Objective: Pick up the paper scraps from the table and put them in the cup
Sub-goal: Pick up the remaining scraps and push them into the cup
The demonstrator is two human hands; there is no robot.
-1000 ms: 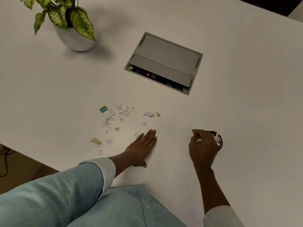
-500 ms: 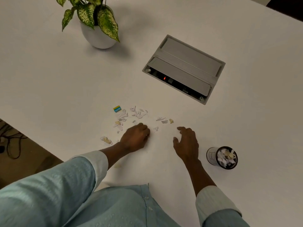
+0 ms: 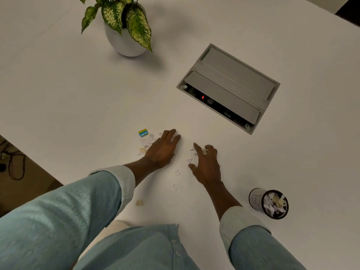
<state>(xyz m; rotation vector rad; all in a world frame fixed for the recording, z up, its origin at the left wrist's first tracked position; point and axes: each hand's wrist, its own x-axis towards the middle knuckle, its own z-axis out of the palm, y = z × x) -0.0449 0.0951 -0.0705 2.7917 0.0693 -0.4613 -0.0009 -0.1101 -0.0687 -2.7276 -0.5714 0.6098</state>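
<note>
Paper scraps (image 3: 148,142) being gathered on a white worktop (image 3: 78,94), head view.

**Hands.** The left hand (image 3: 162,151) lies palm down with straight fingers pressed flat over the main scatter. Loose pieces show along its edge from 9 to 11 o'clock. The right hand (image 3: 206,164), just beside it at 3 o'clock, is spread. Its thumb and forefinger are wide apart, and its other fingertips are bent down onto a few small white pieces. No scrap is seen pinched.

**Surroundings.** A blue-and-yellow scrap (image 3: 143,132) sits at 10 o'clock of the left hand. Two stray bits (image 3: 177,172) lie between the wrists, and a yellowish one (image 3: 139,202) lies near the left sleeve. The cup (image 3: 272,203) stands upright at 4 o'clock of the right hand, well apart from it and already well filled with paper. Farther out are a grey socket box (image 3: 229,88) at 1 o'clock and a potted plant (image 3: 124,41) at 11 o'clock.

**Change.** One second ago the right hand was at the cup's mouth. Half a second ago it was midway, and now it has returned to the scatter. The left hand, curled over the scraps half a second ago, has flattened and reached farther out. The view itself has also shifted.

**Reading.** One load appears delivered and a new gathering stroke is starting. Most of the scraps remain on the worktop, so the task is judged only partly done.
</note>
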